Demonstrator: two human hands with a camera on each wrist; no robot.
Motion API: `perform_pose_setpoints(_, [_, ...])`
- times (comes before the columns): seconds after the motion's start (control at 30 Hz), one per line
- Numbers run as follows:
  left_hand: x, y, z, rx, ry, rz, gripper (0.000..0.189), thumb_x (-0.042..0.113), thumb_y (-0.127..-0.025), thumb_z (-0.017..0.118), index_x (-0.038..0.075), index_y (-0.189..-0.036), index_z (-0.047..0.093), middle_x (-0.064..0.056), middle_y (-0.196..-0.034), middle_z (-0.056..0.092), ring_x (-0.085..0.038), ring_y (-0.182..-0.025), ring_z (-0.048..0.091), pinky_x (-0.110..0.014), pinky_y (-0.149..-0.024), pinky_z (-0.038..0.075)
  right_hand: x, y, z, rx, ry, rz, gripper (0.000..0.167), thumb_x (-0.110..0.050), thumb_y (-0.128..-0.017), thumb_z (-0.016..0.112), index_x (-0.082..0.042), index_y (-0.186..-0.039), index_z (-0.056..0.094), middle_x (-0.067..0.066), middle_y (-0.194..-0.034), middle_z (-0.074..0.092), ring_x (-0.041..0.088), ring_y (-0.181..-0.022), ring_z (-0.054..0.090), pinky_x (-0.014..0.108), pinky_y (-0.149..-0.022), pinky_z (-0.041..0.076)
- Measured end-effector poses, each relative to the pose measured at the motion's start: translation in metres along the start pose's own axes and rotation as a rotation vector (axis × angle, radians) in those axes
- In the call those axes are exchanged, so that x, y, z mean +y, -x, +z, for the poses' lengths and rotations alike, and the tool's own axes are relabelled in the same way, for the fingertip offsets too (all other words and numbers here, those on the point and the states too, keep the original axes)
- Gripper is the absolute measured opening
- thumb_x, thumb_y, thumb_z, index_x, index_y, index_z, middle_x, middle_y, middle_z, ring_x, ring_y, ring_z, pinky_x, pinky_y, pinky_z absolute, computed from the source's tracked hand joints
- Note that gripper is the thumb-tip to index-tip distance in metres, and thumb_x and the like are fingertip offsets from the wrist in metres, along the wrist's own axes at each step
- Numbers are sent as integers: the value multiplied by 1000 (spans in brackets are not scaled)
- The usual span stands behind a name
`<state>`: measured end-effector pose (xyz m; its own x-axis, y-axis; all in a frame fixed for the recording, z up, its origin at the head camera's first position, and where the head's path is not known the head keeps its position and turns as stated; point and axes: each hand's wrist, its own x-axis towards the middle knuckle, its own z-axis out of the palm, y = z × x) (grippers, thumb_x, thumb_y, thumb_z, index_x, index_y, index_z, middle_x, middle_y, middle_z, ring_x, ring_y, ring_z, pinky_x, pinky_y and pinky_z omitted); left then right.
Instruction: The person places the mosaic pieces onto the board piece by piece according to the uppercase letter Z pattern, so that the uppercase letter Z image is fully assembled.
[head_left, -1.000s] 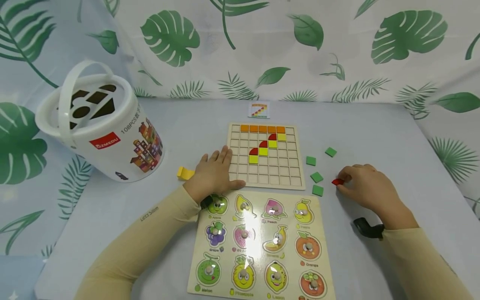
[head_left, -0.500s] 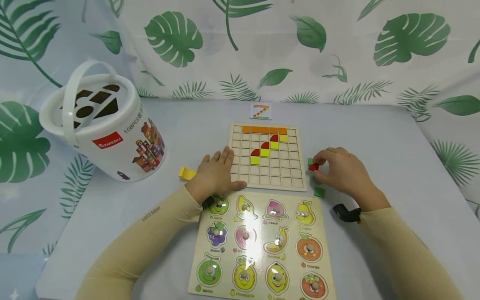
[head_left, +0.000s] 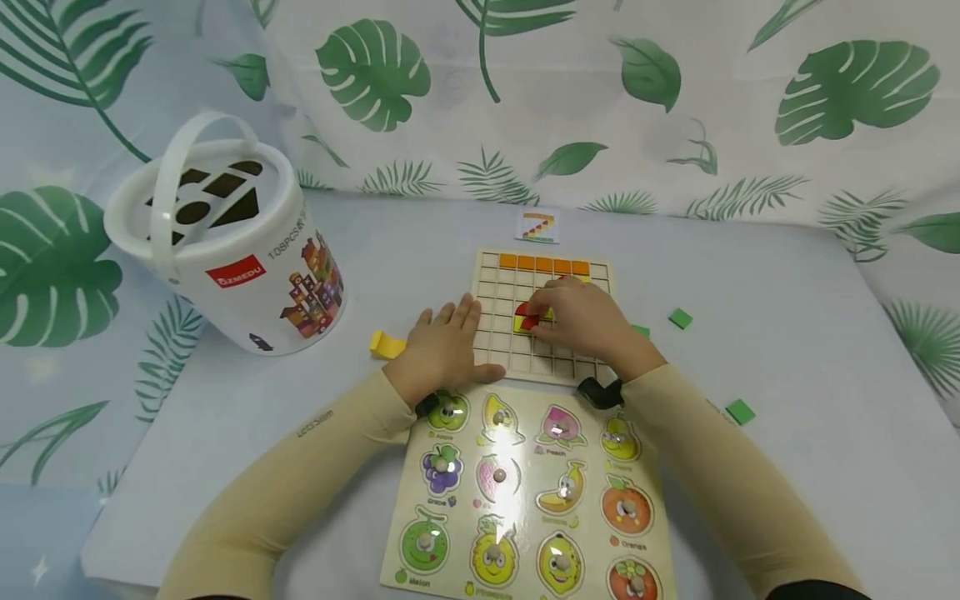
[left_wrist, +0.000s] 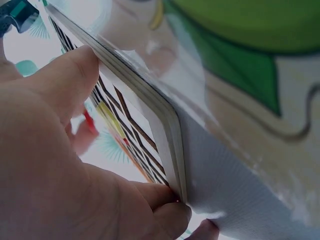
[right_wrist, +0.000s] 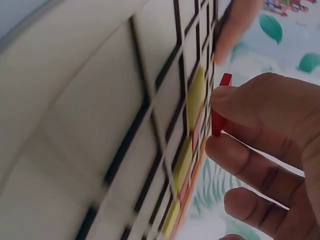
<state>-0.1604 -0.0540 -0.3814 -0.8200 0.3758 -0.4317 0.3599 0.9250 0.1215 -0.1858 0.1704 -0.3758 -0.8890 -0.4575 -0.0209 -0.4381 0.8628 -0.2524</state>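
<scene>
My left hand (head_left: 441, 350) rests with spread fingers at the left side of a wooden grid board (head_left: 498, 360); in the left wrist view its thumb and fingertips touch the board's rim (left_wrist: 167, 117). Between thumb and fingertips, my right hand (head_left: 581, 318) pinches a small red quarter-round tile (right_wrist: 218, 120), close over the grid near its middle. Orange square tiles (head_left: 545, 264) form a row along the top of the grid. Yellow tiles (right_wrist: 196, 97) and other red tiles lie in a diagonal, partly hidden behind my right hand.
Nearer me lies a fruit knob puzzle (head_left: 528, 492). A white lidded bucket (head_left: 232, 267) stands at left, with a yellow block (head_left: 387, 345) beside my left hand. Loose green tiles (head_left: 680, 318) lie at right. Behind the board is a small pattern card (head_left: 537, 226).
My right hand has carried the red tile from the right side of the table leftward to over the grid board. My left hand stays at the board's edge. The head view has shifted slightly.
</scene>
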Motion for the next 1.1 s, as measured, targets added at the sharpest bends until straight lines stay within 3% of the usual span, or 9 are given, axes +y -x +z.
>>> perform_pose_setpoints(0.33, [4,2,2,-10,-28,14,110,79,-95,46,9,-168,2,-9,-177,0,-33,-164,13,-55,-133,15,-22,-21,12,-43,32,-53,15,-26,-92,80,-15,-101,78,1,-98,74,24,-92,63,43,-88,56])
perform_pose_setpoints(0.6, [2,2,-1,3,-35,-8,110,79,-95,45,10,-168,1,-8,-177,-1,-32,-164,13,-54,-133,15,-30,-27,8,-53,101,-52,20,-30,-92,81,-16,-106,79,3,-105,74,28,-101,65,54,-101,52])
perform_pose_setpoints(0.87, [5,1,-2,0,-26,-8,111,79,-95,47,10,-168,1,-8,-177,-1,-32,-164,13,-54,-133,14,-24,-17,4,-31,68,-21,25,-32,-90,82,-16,-110,79,3,-109,74,29,-103,64,56,-104,49])
perform_pose_setpoints(1.1, [4,1,-1,-6,-9,-13,112,79,-94,48,9,-168,0,-9,-177,-2,-33,-164,13,-54,-133,13,-3,0,-2,0,14,34,23,-29,-92,79,-16,-111,79,3,-114,75,32,-115,67,61,-107,47])
